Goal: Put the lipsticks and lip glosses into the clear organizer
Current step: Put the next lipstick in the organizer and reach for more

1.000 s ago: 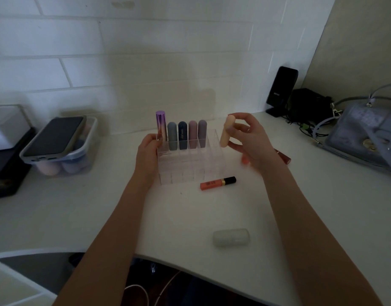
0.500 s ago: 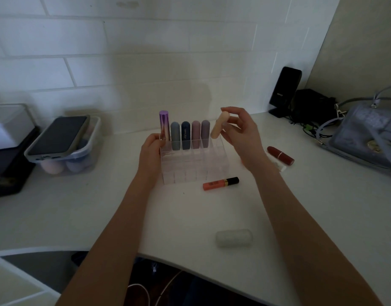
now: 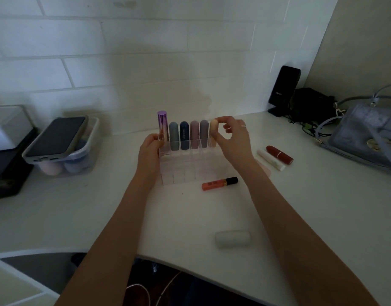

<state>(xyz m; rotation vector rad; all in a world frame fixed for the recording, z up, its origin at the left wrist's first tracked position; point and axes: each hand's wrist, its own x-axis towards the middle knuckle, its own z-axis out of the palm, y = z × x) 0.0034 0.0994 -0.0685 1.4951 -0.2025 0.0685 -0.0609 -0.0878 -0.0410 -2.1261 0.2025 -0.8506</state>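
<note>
A: Head view first: what is pinched by the right hand (image 3: 232, 140)?

B: A beige lipstick (image 3: 213, 131) is gripped near its top between thumb and fingertips (image 3: 221, 120), upright, with its lower end already inside the back-row slot at the far right of the clear organizer (image 3: 183, 166). Whether it is fully seated cannot be told.

A: And the left hand (image 3: 149, 151)?

B: It is closed on the organizer's left wall, at nine o'clock, apparently to steady it.

A: What has been put away?

B: Five tubes are counted standing in the back row: one tall purple tube (image 3: 162, 127), then four rounded ones (image 3: 189, 134) in grey, navy, mauve and dusky purple. The beige one makes a sixth. The front rows appear unfilled.

A: What is judged to be left?

B: On the counter (image 3: 101, 206), one orange lip gloss (image 3: 219, 183) lies just beside the organizer at five o'clock. One red lipstick (image 3: 279, 154) and one white tube (image 3: 270, 160) lie together at three o'clock. One pale capsule-shaped item (image 3: 232, 238) lies well apart at six o'clock; what it is cannot be told. Roughly two thirds is judged done.
</note>
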